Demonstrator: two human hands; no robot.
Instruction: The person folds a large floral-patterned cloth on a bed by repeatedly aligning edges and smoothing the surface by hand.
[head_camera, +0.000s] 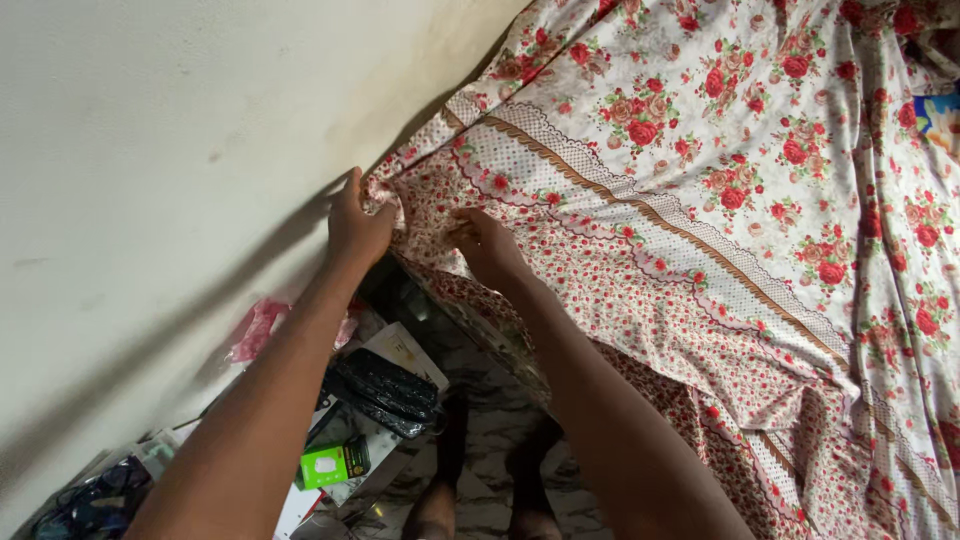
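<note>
Bed (470, 300) — floral bedsheet (720, 180) spread over it.

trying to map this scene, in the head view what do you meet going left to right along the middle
bare wall → left hand gripping the sheet corner → right hand on the sheet's border → brown scalloped stripe → rose-print bedsheet

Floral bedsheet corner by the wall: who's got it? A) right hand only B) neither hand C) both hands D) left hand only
C: the left hand pinches the bedsheet corner next to the wall, and the right hand presses on the sheet's border just beside it.
</note>
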